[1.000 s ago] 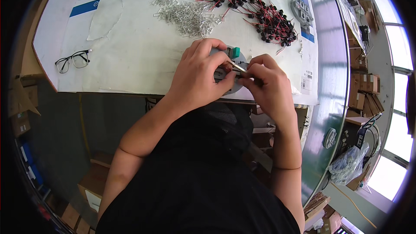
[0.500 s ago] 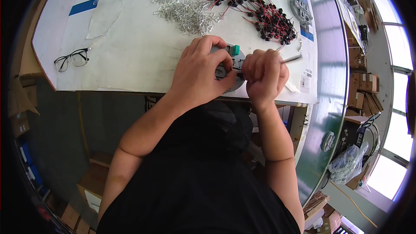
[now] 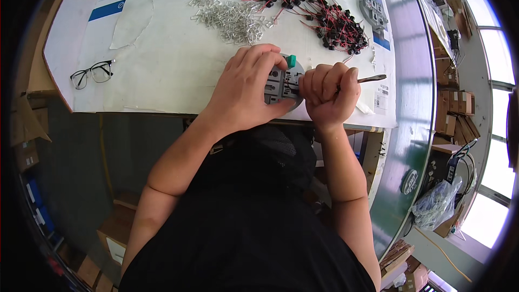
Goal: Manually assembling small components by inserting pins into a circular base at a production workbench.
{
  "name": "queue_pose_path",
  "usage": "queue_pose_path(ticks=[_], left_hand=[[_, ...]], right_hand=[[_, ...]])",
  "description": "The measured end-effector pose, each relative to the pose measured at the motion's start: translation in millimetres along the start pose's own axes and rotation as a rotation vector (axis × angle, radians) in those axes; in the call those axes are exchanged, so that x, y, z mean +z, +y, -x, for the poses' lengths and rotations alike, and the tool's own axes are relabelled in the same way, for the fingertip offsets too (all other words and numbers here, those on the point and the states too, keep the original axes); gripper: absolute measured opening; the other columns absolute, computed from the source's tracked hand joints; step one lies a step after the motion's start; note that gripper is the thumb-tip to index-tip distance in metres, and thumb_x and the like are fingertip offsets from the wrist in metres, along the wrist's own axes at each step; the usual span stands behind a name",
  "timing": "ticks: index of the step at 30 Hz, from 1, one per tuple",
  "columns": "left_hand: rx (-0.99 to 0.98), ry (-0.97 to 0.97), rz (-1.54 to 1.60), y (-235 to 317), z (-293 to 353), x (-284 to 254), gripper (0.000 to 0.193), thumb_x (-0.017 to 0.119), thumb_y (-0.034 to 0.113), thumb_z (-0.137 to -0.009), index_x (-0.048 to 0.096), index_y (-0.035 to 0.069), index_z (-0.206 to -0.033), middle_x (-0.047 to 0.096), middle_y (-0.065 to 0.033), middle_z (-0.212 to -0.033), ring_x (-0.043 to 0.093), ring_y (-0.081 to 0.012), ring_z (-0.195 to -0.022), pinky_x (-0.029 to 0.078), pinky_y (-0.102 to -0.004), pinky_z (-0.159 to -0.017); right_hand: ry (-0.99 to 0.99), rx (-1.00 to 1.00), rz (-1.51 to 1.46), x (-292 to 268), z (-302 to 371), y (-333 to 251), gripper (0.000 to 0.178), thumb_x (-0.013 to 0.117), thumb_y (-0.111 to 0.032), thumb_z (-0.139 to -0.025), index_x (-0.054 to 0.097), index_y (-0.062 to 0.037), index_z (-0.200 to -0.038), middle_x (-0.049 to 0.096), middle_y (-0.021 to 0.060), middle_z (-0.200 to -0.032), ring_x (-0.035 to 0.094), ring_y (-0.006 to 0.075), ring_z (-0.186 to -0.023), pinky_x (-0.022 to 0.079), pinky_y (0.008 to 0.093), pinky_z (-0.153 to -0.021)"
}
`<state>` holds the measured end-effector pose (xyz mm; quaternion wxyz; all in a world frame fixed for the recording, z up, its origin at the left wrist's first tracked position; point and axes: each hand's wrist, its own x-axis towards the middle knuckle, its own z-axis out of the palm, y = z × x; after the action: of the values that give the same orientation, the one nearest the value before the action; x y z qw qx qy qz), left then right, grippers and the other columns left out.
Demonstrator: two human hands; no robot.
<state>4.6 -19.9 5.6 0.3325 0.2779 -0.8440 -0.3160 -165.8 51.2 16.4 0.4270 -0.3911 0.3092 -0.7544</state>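
Note:
A grey round plate point(image 3: 274, 87) with raised blocks and slots lies at the front edge of the worktable, a green block point(image 3: 291, 61) at its far rim. Curved over its left side, my left hand point(image 3: 246, 87) grips it, thumb at the near rim and fingers at the far rim. My right hand point(image 3: 330, 89) is closed at the plate's right side, fingers wrapped round a screwdriver point(image 3: 372, 78). The flat metal end of that tool sticks out to the right; its other end is hidden in the fist. Small dark parts sit in the plate's middle.
Beyond my hands lie a pile of bent wire clips point(image 3: 232, 19) and heaps of small black parts with red wires point(image 3: 338, 27). A second grey round plate point(image 3: 374, 12) is at the far right. Eyeglasses point(image 3: 93, 74) rest at left.
My left thumb and fingers have spread from the plate's middle to its rim, uncovering more of it. In my right hand the screwdriver has turned, and its flat end now shows.

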Motion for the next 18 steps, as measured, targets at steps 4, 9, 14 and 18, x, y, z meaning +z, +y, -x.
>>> queue_pose_path(ticks=[4, 9, 14, 18], left_hand=[[0.045, -0.014, -0.030, -5.4, 1.0, 0.8, 0.068, 0.094, 0.028, -0.071, 0.059, 0.010, -0.126, 0.062, -0.0111, -0.132, 0.059, -0.0344, -0.125, 0.047, -0.0463, -0.108], [0.016, -0.033, 0.035, -2.2, -0.7, -1.4, 0.077, 0.094, 0.030, -0.069, 0.056, 0.009, -0.132, 0.064, -0.0112, -0.129, 0.059, -0.0347, -0.125, 0.047, -0.0462, -0.108], [0.049, -0.080, -0.096, 8.3, -4.7, -7.6, 0.093, 0.096, 0.029, -0.065, 0.050, 0.009, -0.144, 0.064, -0.0112, -0.128, 0.059, -0.0349, -0.125, 0.048, -0.0457, -0.110], [0.046, -0.082, -0.038, 19.7, -11.8, -13.1, 0.104, 0.098, 0.022, -0.061, 0.048, 0.012, -0.151, 0.061, -0.0134, -0.136, 0.058, -0.0370, -0.126, 0.049, -0.0463, -0.110]], right_hand=[[-0.046, -0.068, 0.260, 8.2, 2.9, 5.1, 0.054, 0.041, -0.035, -0.118, 0.040, -0.0083, -0.070, 0.037, 0.0016, -0.058, 0.032, 0.0132, -0.049, 0.029, 0.0312, -0.047], [-0.041, -0.160, 0.439, 7.7, 3.4, 13.9, 0.055, 0.043, -0.035, -0.117, 0.040, -0.0075, -0.071, 0.038, 0.0017, -0.059, 0.033, 0.0134, -0.050, 0.031, 0.0310, -0.047], [-0.138, -0.352, 0.674, 2.5, 7.4, 18.3, 0.056, 0.042, -0.041, -0.117, 0.041, -0.0082, -0.072, 0.038, 0.0008, -0.060, 0.033, 0.0139, -0.051, 0.031, 0.0315, -0.048], [0.027, -0.026, -0.081, 6.8, -6.9, -18.0, 0.060, 0.035, -0.051, -0.116, 0.042, -0.0105, -0.073, 0.036, -0.0001, -0.060, 0.031, 0.0145, -0.051, 0.031, 0.0328, -0.050]])
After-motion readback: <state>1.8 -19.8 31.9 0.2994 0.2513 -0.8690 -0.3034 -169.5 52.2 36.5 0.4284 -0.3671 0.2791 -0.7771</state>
